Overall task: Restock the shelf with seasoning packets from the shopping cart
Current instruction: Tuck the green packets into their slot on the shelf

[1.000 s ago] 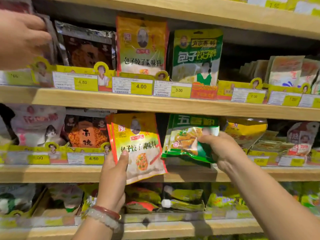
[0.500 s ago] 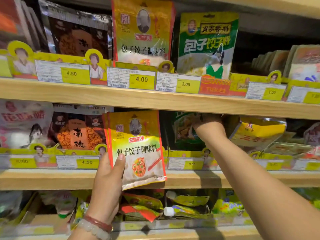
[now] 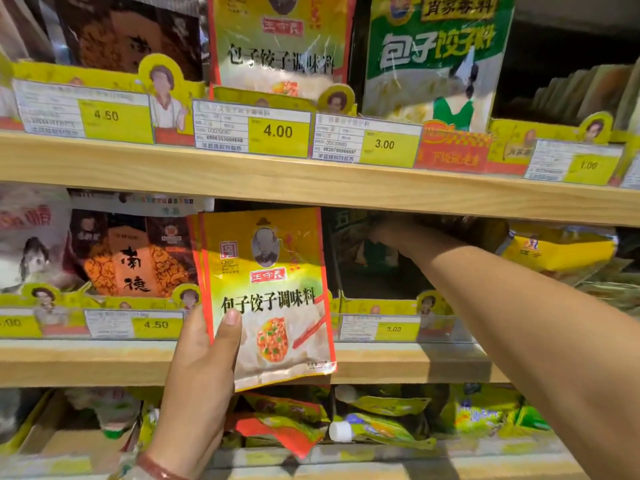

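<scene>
The wooden shelving point(image 3: 311, 181) spans the full view in three tiers, each fronted by yellow price tags point(image 3: 278, 131). The right forearm point(image 3: 540, 327) enters from 4 o'clock and reaches into the dark bay of the middle tier at 1 o'clock. The right hand point(image 3: 388, 233) sits deep in that shadow beside a green packet point(image 3: 349, 237); whether its grip is closed on anything cannot be told. The left hand point(image 3: 197, 379) rises from 7 o'clock, and its grip holds a small stack of yellow seasoning packets point(image 3: 273, 296), thumb point(image 3: 228, 327) pressed flat on the front face and fingers behind. The stack is upright at centre, in front of the middle tier's edge, not yet on the shelf. A matching yellow packet point(image 3: 280, 46) stands on the top tier at 12 o'clock, above the 4.00 tag. A red bracelet point(image 3: 156, 465) circles the left wrist.
</scene>
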